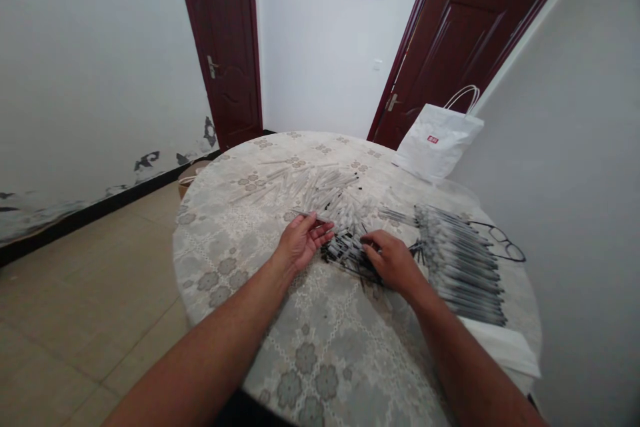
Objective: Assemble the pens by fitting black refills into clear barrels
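Observation:
My left hand (301, 240) is palm-up, its thumb and fingers closed on a thin clear pen barrel (323, 219). Just right of it lies a heap of short black-and-grey pen parts (345, 250). Over that heap's right side, my right hand (390, 259) has its fingers curled and pinched downward; whatever is between them is hidden. Beyond both hands, many clear, whitish pen barrels (305, 181) are spread in a loose fan. A thick stack of grey-black pens (463, 260) lies in rows right of my right hand.
Patterned cloth covers the round table (215, 227). A white paper bag (435, 143) stands at the back right. Black-framed glasses (505, 243) lie beyond the pen stack, and a white box-like item (503, 347) sits at the near right edge. A wall rises close on the right.

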The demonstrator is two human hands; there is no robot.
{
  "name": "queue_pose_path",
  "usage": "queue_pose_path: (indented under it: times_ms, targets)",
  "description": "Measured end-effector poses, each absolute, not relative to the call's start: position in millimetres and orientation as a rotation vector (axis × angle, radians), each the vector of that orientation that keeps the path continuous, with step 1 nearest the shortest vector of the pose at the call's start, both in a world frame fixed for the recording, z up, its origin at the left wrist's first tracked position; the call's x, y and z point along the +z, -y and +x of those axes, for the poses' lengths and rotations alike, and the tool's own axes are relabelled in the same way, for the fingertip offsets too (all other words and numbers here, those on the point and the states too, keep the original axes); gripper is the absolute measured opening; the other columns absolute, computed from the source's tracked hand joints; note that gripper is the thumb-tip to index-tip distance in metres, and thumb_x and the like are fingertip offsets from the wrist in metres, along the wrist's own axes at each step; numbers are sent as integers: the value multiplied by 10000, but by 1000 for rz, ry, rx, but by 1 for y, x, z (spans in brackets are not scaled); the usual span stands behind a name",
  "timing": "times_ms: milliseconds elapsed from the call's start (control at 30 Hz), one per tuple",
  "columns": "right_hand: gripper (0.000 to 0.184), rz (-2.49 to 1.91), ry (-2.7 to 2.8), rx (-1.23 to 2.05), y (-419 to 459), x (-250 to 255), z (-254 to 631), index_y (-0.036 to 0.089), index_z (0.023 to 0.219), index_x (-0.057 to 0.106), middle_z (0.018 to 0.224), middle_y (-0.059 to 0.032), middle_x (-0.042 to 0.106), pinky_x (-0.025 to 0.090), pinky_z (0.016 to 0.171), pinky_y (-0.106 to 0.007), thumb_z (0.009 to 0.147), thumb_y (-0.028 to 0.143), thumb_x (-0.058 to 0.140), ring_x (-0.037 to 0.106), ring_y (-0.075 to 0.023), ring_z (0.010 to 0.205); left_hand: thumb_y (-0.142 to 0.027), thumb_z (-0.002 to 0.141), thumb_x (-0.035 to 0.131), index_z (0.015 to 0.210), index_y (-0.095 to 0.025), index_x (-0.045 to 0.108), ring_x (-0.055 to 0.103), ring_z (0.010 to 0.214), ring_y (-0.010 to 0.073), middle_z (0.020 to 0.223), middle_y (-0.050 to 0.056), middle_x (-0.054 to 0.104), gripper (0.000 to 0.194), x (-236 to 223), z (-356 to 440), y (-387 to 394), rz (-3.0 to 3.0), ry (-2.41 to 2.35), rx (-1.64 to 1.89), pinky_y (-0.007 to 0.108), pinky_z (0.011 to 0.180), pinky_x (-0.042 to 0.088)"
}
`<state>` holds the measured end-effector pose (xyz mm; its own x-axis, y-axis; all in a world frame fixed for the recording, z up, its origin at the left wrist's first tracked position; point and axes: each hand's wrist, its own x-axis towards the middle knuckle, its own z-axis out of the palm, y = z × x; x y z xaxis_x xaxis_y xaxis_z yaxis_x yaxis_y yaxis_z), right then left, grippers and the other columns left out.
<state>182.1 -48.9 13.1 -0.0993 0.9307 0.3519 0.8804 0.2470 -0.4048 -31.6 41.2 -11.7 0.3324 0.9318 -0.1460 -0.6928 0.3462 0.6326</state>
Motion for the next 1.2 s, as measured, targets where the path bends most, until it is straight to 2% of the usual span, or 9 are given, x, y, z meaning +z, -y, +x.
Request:
queue_pose_path:
  times_ms: [133,267,400,500,633,867,1200]
  targets:
    - [167,-1741,2205,125,51,26,166,180,1005,703,946,-64,669,447,823,-270,911,186,564,621,-177,899,-242,815,735,815,-161,518,742,810,241,791,48,689,232,-9,-32,-41,484,-546,1159,386,717,620]
    - [166,-1773,2371,114,50,29,135,214,982,709,958,-47,632,429,797,-240,944,231,548,615,-155,897,-266,810,745,850,-168,514,741,811,236,791,44,683,254,-9,-33,-41,495,-546,1182,367,705,618]
    - [215,-1896,2404,-8,46,18,102,218,1006,692,996,-58,611,436,761,-252,978,291,492,608,-165,892,-284,795,762,872,-177,505,740,824,236,796,32,672,289,-10,-34,-42,506,-549,1209,342,686,614]
    - [234,-1949,2401,-93,43,6,88,207,1015,685,1034,-84,607,451,748,-270,987,275,463,600,-185,916,-307,794,764,878,-180,497,741,822,232,812,34,668,308,-8,-35,-42,515,-561,1212,333,682,612]
    - [179,-1954,2407,-190,40,-6,83,206,1024,666,1061,-94,612,465,754,-287,956,201,500,592,-206,932,-322,792,768,889,-183,489,741,832,236,829,42,667,326,-7,-35,-42,536,-588,1208,316,669,609]
    - [146,-1851,2425,-262,43,-11,85,209,1035,643,1064,-87,622,469,789,-290,945,183,532,577,-221,983,-338,781,775,931,-186,497,740,828,227,840,36,662,350,-10,-35,-41,568,-595,1214,303,665,607]
    - [183,-1797,2522,-229,40,-7,84,191,1056,666,1081,-112,635,486,738,-285,930,162,536,587,-235,1000,-355,783,772,939,-192,495,740,828,227,831,37,665,357,-15,-34,-43,596,-620,1227,293,649,604]
